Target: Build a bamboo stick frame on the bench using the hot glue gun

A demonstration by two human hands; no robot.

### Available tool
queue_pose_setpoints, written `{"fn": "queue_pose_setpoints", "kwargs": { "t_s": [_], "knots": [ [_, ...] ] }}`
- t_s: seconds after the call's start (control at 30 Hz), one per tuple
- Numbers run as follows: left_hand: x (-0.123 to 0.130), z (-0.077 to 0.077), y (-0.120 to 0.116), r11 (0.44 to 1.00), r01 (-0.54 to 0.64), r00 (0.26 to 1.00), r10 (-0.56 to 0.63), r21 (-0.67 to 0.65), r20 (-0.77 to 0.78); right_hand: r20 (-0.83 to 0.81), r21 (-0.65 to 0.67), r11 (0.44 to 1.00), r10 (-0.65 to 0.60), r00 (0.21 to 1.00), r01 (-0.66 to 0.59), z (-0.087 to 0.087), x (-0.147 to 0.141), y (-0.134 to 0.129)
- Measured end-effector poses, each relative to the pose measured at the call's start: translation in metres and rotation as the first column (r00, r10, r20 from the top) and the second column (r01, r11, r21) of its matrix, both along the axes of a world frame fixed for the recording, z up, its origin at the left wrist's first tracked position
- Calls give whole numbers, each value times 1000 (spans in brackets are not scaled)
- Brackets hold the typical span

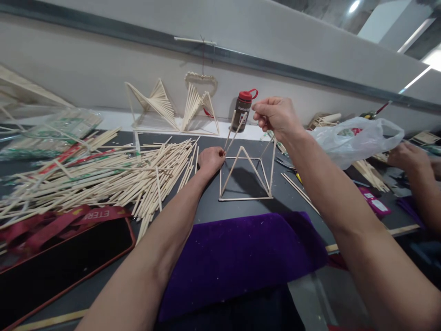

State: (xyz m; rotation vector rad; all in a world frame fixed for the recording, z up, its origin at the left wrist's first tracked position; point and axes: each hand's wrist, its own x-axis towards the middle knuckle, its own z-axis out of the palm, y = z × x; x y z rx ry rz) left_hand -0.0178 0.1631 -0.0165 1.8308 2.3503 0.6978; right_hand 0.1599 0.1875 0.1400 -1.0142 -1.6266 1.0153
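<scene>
A frame of thin wooden sticks [245,198] stands on the dark table, with a square base and sticks meeting in peaks above its sides. My left hand [212,158] is closed at its far left corner, fingers pinching the foot of a wooden stick [228,132]. Beside that stick another one [237,130] leans, their tops apart. Raised above the frame's right side is my right hand [277,116], thumb and fingers pressed together; whatever is between them cannot be made out. A purple cloth [241,253] lies on the near side of the frame.
Loose sticks [161,170] are heaped at left, near a phone [69,266] and a red lanyard [79,220]. Behind stand a red-capped bottle [242,110] and two twisted stick models [155,103]. At right are a plastic bag [354,138] and another person's hand [409,158].
</scene>
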Motion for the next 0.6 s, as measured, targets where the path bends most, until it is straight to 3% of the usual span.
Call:
{"fn": "queue_pose_setpoints", "kwargs": {
  "t_s": [0.2, 0.4, 0.53, 0.6],
  "knots": [
    [0, 1, 0, 1000, 7, 1000, -7, -11, -11, -65, 61, 993, -97, 993, 101, 10, 4, 15],
    [-1, 0, 1, 1000, 12, 1000, -12, -25, -25, -179, 162, 937, -279, 943, 308, 46, 25, 4],
    [-1, 0, 1, 999, 6, 1000, -6, -32, -14, -208, 248, 868, -385, 899, 430, 68, 62, -15],
    [-1, 1, 1, 1000, 12, 1000, -12, -21, -5, -65, 383, 818, -440, 895, 430, 74, 98, -20]
  ]
}}
